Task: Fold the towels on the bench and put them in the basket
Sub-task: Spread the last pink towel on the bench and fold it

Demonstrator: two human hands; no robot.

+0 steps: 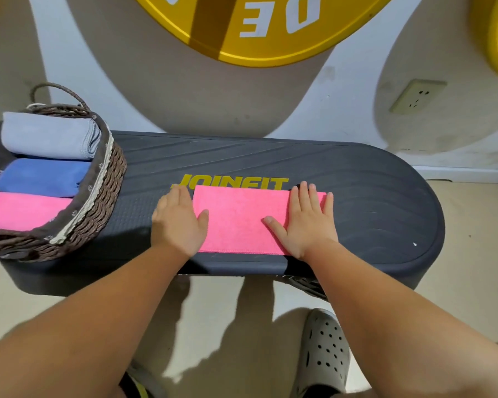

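On the bench [371,202] I count one pink towel [239,219], flat near the front edge. My two hands press it with straight fingers, left hand [179,222] at its left end, right hand [308,222] at its right. One basket [98,185] at the bench's left end holds three folded towels: a grey towel [46,136], a blue towel [41,176] and a second pink towel [23,209]. The frame cuts off the basket's left side.

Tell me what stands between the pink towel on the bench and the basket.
Nothing visible: only bare bench lies between the pink towel and the basket. The left hand rests flat on the towel's basket-side end.
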